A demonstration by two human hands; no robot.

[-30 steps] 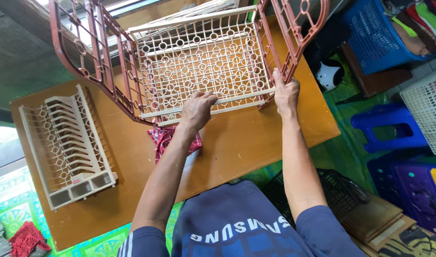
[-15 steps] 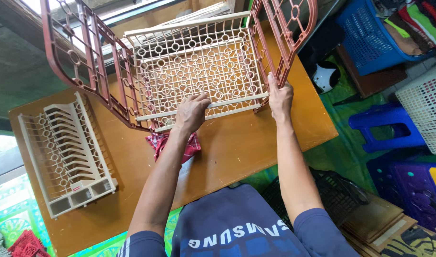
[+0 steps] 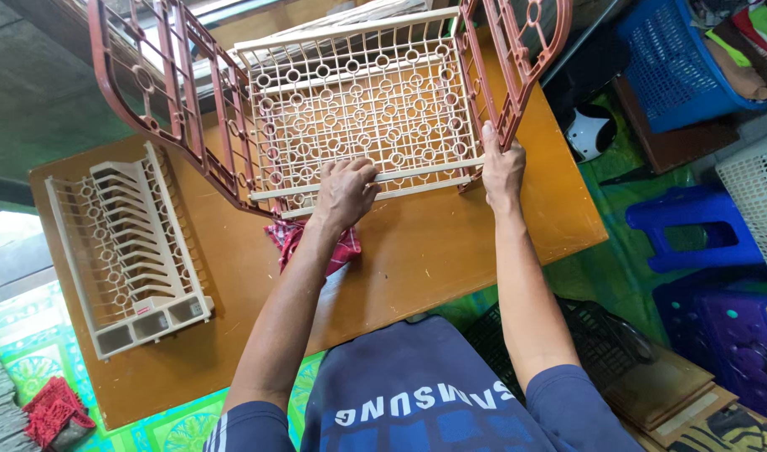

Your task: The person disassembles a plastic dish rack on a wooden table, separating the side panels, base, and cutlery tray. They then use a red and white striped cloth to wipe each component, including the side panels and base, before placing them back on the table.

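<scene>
- I see the left hand (image 3: 345, 191) with fingers curled over the near rail of the cream lattice shelf (image 3: 362, 105), which sits between two reddish-brown side frames (image 3: 174, 100) above the wooden table (image 3: 434, 251).
- The right hand (image 3: 502, 163) presses thumb and fingers onto the right frame's near edge.
- A red checked cloth (image 3: 295, 238) lies under the shelf; a cream plate rack (image 3: 128, 251) rests far left.

- We see a small red-and-white sticker label (image 3: 142, 310) on the near end of the cream dish rack (image 3: 124, 251), left on the table.
</scene>
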